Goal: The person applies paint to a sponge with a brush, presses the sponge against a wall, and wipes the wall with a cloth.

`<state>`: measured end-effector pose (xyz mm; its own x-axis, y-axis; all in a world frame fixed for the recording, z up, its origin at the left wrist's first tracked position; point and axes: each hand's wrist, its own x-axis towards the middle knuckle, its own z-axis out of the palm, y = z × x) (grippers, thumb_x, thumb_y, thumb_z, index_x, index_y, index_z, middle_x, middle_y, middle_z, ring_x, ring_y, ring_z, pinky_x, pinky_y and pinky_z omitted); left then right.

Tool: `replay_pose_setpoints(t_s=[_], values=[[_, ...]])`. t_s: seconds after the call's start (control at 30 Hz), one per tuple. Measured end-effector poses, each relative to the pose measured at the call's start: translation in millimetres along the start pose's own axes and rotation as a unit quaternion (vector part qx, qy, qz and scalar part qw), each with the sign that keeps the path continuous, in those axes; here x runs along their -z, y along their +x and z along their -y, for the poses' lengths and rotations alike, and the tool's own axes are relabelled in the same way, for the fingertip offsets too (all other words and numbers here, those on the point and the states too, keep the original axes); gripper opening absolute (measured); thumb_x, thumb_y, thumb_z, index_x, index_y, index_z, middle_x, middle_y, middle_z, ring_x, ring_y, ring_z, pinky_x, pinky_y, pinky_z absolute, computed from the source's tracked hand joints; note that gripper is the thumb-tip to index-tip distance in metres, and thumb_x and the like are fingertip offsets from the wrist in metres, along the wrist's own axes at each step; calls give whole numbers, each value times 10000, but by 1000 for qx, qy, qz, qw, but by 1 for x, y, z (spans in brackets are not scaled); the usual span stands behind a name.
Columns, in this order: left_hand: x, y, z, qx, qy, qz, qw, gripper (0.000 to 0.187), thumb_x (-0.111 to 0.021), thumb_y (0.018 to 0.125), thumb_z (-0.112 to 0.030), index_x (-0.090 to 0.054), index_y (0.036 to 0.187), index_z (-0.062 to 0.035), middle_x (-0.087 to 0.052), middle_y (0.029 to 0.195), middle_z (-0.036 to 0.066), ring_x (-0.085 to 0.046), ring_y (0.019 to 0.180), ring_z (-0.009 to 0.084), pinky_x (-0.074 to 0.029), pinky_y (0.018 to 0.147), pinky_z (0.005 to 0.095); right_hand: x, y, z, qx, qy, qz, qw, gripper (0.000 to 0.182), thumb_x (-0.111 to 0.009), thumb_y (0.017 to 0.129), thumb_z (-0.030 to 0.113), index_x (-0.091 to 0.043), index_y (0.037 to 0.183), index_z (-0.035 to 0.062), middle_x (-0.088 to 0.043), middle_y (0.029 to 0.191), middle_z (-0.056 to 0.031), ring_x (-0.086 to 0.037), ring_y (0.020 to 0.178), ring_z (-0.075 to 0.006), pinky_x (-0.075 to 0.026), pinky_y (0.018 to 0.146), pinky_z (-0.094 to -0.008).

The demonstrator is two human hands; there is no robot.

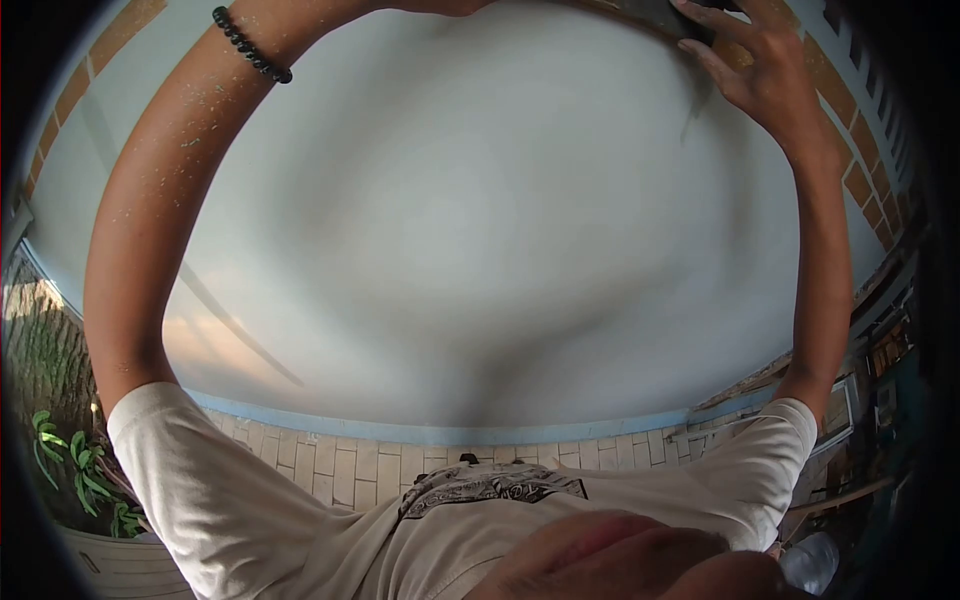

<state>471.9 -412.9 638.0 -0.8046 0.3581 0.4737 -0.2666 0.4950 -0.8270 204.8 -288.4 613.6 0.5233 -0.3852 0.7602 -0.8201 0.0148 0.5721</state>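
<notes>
Right hand (770,75) up at top edge of wall (500,250), fingers curled round a dark flat thing (690,18), prob a trowel or float, pressed to the plaster near the brick border (860,180). Left hand mostly out of frame past the top; only wrist w/ bead bracelet (250,45) showing, so can't tell if spread or gripping. Looks like smoothing work high on the wall, mid-stroke. Next move prob calls for steady pressure and a clean sweep along the upper edge. Tool cut off by frame, shape unclear. Forearms flecked w/ pale specks. Plant (85,470) low left, clutter at right too blurred to name.
</notes>
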Motion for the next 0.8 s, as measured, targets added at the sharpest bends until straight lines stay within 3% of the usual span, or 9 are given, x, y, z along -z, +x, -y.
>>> replay_pose_setpoints(t_s=[0.27, 0.53, 0.63, 0.73, 0.8], values=[[21, -2, -4, 30, -6, -10, 999, 327, -791, 778, -63, -774, 1105, -76, -621, 1249, 124, -593, 1193, 288, -504, 1055, 429, 8, -10, -16, 55, 3, -23, 998, 429, -836, 714, 107, -770, 1136, 67, -670, 1239, -212, -652, 1178, -357, -542, 1030, -461], [43, -17, -3, 100, -38, -46, 993, 491, -860, 693, -142, -713, 1157, -73, -625, 1246, 121, -590, 1187, 286, -524, 1054, 442, 10, -15, -24, 88, -23, -29, 995, 454, -818, 708, 122, -757, 1156, 82, -664, 1231, -230, -632, 1199, -389, -526, 1043, -501], [46, -22, -3, 116, -26, -11, 993, 452, -860, 702, -151, -713, 1123, -79, -630, 1248, 117, -584, 1198, 285, -522, 1049, 445, 10, -14, -24, 157, -102, -69, 980, 486, -809, 710, 129, -719, 1177, 27, -675, 1197, -210, -661, 1128, -328, -554, 985, -443], [43, -25, -8, 131, 3, 15, 991, 416, -865, 705, -154, -715, 1086, -85, -635, 1247, 118, -580, 1205, 285, -513, 1047, 446, -13, -16, -41, 102, 34, -94, 990, 531, -834, 754, 40, -757, 1250, 214, -671, 1322, -102, -665, 1146, -296, -559, 999, -433], [43, -22, -13, 138, 4, 6, 990, 393, -875, 710, -152, -720, 1066, -91, -637, 1242, 120, -581, 1203, 286, -497, 1045, 446, -14, -15, -41, 119, 32, -117, 985, 497, -849, 738, 55, -765, 1213, 174, -686, 1252, -100, -664, 1101, -287, -575, 948, -417]])
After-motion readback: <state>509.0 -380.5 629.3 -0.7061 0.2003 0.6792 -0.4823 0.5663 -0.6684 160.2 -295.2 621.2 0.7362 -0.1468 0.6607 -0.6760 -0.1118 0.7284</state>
